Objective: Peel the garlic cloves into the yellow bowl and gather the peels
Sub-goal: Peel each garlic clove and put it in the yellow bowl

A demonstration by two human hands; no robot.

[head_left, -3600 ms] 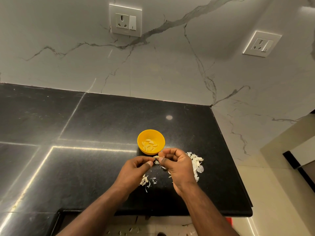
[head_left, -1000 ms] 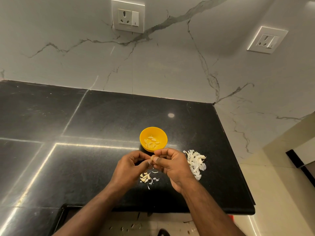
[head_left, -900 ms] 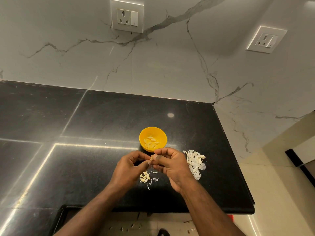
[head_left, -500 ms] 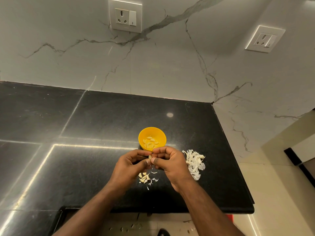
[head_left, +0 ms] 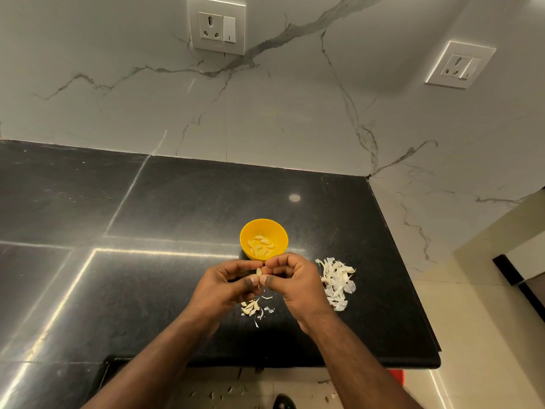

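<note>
— Why is the garlic clove [head_left: 259, 272] pinched between left hand [head_left: 224, 286] and right hand [head_left: 292, 280]?
— It is held just before the yellow bowl [head_left: 263, 239], so skin can be pulled off.

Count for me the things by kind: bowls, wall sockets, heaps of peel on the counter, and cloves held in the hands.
Yellow bowl: 1
Wall sockets: 2
Peel heaps: 2
Garlic clove held by left hand and right hand: 1
Total: 6
</note>
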